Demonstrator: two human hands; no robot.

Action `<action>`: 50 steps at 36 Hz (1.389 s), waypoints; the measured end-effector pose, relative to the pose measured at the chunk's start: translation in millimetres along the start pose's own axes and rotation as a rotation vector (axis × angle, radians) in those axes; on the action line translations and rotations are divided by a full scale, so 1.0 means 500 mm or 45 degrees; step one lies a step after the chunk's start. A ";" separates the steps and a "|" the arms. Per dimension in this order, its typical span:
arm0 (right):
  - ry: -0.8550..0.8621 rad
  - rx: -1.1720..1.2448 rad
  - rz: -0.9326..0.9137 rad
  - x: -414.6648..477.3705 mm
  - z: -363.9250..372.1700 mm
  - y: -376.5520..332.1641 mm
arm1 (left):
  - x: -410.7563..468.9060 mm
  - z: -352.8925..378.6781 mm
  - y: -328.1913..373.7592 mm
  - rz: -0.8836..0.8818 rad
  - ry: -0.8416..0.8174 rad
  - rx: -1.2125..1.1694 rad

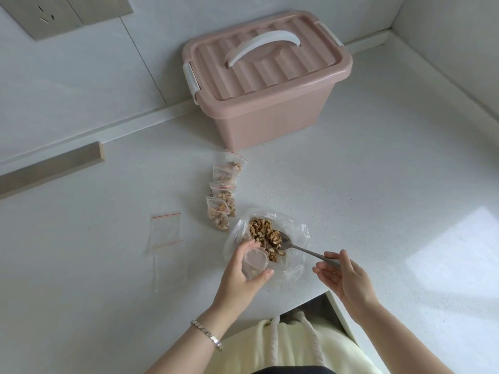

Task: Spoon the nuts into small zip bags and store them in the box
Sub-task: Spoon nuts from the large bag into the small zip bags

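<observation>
Broken brown nuts (266, 234) lay heaped on clear plastic (295, 238) near the counter's (351, 184) front edge. The left hand (243, 268) cupped an open bag (255, 261); right hand (343, 276) fingers pinched the spoon (302, 248).

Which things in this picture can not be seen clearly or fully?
- Inside of the pink plastic box, head view: its closed lid hides it.
- Contents of the small clear zip bag in the left hand: fingers and glare hide most.
- Handle end of the metal spoon: the right hand covers it.
- Number of flat empty zip bags: transparent, overlapping.
</observation>
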State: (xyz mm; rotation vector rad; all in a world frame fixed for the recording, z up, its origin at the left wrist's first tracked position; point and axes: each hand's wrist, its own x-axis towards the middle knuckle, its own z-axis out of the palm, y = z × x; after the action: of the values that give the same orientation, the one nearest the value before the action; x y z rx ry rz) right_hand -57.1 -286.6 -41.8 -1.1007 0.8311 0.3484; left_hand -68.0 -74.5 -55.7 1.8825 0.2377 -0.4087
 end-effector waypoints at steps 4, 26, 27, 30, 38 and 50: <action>0.012 -0.129 -0.113 -0.011 -0.010 -0.019 | -0.001 -0.002 0.000 -0.006 0.020 -0.005; -0.182 -0.965 -0.572 -0.086 0.094 -0.141 | 0.007 -0.004 0.016 0.060 -0.067 0.197; -0.211 -1.042 -0.625 -0.094 0.103 -0.135 | 0.006 -0.003 0.015 0.059 -0.068 0.199; -0.313 -1.324 -0.803 -0.119 0.121 -0.114 | 0.005 -0.003 0.011 0.053 -0.062 0.188; -0.082 -1.009 -0.978 -0.123 0.086 -0.115 | 0.002 -0.016 0.003 -0.008 -0.004 0.041; -0.049 -0.889 -0.698 -0.052 0.007 -0.011 | -0.004 -0.022 -0.011 -0.051 0.006 -0.089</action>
State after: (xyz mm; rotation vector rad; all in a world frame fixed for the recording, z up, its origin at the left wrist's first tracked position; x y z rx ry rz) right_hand -69.2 -282.1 -18.0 -1.9071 0.3352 0.1926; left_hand -69.9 -62.1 -56.3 1.8123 0.2892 -0.4181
